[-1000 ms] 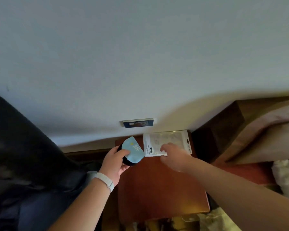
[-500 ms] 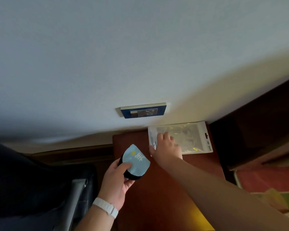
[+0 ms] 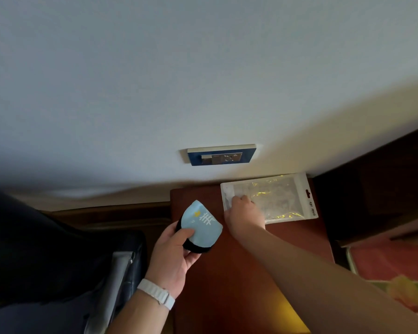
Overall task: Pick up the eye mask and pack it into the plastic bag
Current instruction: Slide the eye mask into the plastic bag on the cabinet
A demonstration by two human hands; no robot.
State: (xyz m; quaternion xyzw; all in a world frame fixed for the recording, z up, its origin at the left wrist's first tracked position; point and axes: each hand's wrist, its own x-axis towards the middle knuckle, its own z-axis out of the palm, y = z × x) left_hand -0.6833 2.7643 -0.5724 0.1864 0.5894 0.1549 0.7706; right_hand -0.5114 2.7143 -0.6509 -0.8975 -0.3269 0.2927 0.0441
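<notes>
Left hand (image 3: pixel 171 256) grips folded eye mask (image 3: pixel 200 225); right hand (image 3: pixel 244 215) presses plastic bag (image 3: pixel 275 198) at table's (image 3: pixel 239 285) one-o'clock corner below wall socket (image 3: pixel 221 155).

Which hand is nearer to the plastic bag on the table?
The right hand: it rests on the plastic bag's left end. The left hand is apart from it, lower left, holding the eye mask.

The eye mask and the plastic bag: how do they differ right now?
The eye mask is light blue with a black back, folded and held in the left hand; the plastic bag is clear and white, lying flat on the wooden table. The right hand rests on the bag's left end. Each has a hand on it.
</notes>
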